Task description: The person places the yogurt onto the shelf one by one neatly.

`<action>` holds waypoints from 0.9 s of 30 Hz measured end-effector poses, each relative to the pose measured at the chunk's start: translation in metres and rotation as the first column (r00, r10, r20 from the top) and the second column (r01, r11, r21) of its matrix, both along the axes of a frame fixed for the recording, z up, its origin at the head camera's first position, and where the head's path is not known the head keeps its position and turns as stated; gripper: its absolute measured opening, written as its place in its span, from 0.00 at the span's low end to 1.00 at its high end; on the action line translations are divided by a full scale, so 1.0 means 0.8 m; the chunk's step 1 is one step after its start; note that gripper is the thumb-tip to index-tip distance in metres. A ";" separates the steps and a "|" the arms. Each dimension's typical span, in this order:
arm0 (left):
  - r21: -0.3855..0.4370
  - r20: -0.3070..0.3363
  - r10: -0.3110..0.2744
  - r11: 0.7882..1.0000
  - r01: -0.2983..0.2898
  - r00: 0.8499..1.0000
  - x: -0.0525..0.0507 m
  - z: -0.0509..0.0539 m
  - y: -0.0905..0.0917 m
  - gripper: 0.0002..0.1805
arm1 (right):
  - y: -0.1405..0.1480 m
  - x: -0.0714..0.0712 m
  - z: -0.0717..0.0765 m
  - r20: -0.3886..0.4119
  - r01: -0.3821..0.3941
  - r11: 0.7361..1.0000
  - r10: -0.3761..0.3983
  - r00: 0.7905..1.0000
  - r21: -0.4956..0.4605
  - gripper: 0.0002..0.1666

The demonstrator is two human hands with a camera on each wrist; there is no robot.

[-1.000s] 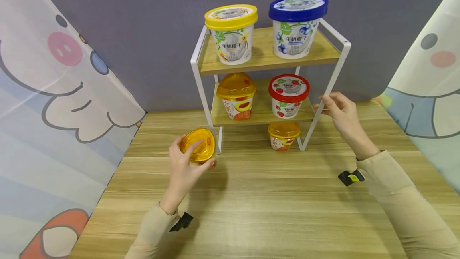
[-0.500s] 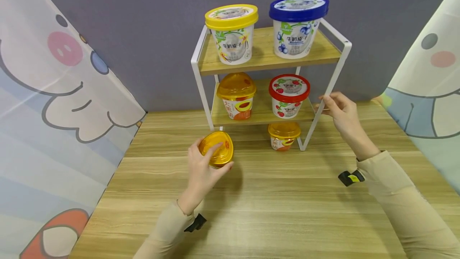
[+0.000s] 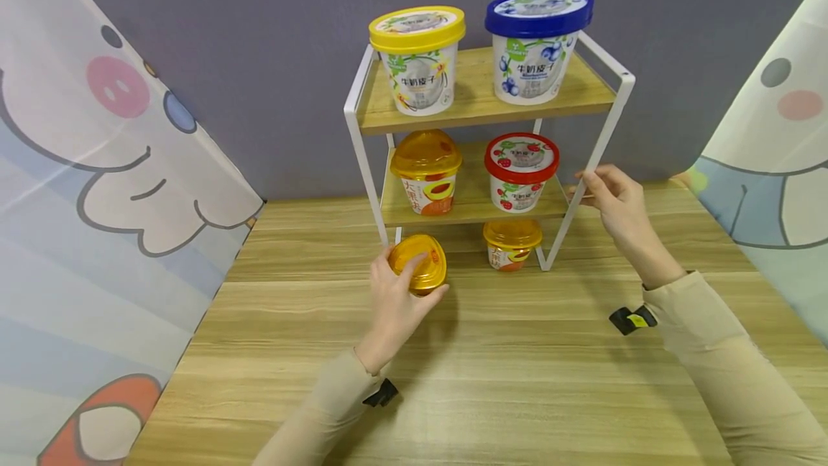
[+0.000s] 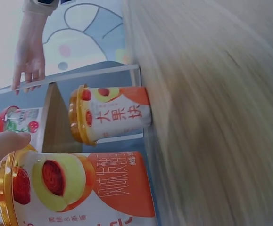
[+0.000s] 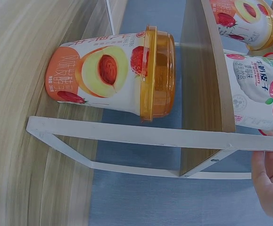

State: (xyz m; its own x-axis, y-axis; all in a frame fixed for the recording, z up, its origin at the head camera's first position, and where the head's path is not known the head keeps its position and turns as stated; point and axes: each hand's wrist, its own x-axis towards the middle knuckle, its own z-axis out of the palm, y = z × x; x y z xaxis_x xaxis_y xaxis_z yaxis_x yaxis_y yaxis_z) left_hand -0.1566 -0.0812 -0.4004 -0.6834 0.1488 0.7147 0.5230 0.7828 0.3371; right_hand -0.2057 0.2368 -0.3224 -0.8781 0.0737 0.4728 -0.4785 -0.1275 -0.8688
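Observation:
My left hand point(image 3: 396, 308) grips a yogurt cup with an amber plastic lid point(image 3: 423, 246), in front of the rack's lower left. In the left wrist view this cup point(image 4: 112, 181) shows peach and strawberry pictures, tilted in the frame. My right hand point(image 3: 617, 207) holds the right white post of a two-tier rack point(image 3: 601, 136), thumb in front and fingers behind. A matching amber-lidded cup point(image 3: 511, 247) stands on the table under the rack, at the right. The right wrist view shows it too, beside the post.
On the top shelf point(image 3: 475, 85) stand a yellow-lidded tub point(image 3: 419, 67) and a blue-lidded tub point(image 3: 533, 52). The lower shelf carries an amber-lidded cup point(image 3: 427, 175) and a red-lidded tub point(image 3: 520, 172). A grey wall point(image 3: 297, 78) rises behind the wooden table point(image 3: 491, 380).
My left hand has carried the amber-lidded cup rightward, from left of the rack's left post to in front of its lower left opening. The right hand has stayed on the post.

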 end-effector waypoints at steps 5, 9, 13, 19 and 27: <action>0.000 -0.016 0.033 0.999 -0.033 0.999 -0.008 -0.006 0.012 0.27 | 0.000 0.000 0.000 0.006 -0.002 1.000 0.002 1.000 0.002 0.07; -0.011 -0.017 0.054 0.998 -0.054 0.998 -0.017 -0.011 0.020 0.27 | 0.001 0.000 0.000 0.006 -0.004 1.000 0.004 1.000 0.002 0.07; -0.035 -0.045 0.076 0.996 -0.078 0.996 -0.028 -0.014 0.026 0.28 | 0.001 0.000 0.000 0.006 -0.005 1.000 0.005 1.000 0.002 0.07; -0.045 -0.068 0.093 0.994 -0.096 0.993 -0.040 -0.019 0.035 0.29 | 0.001 0.001 0.001 0.008 -0.009 1.000 0.009 1.000 0.003 0.07; -0.066 0.015 0.134 0.989 -0.133 0.991 -0.050 -0.020 0.042 0.28 | 0.001 0.000 0.000 0.004 -0.007 1.000 0.007 1.000 0.006 0.07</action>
